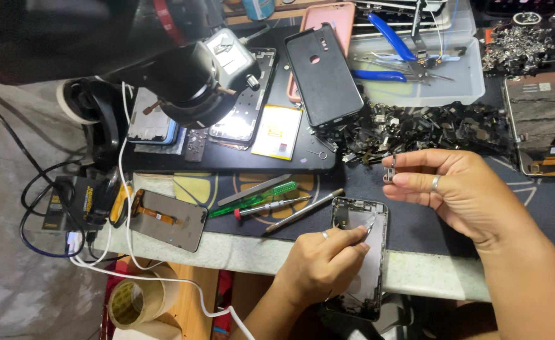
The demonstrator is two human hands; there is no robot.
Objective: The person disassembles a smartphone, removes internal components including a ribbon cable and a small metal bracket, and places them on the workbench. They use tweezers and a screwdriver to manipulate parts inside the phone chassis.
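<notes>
Your left hand [323, 261] is clenched around tweezers [369, 225], tips resting inside the opened phone frame [360, 252], which lies at the tabletop [429, 277] edge and overhangs it. Your right hand [460, 189] is raised above the dark mat [542, 201], thumb and forefinger pinching a small metal part [389, 170], remaining fingers loosely spread. Screwdrivers [258, 201] lie just left of the frame.
</notes>
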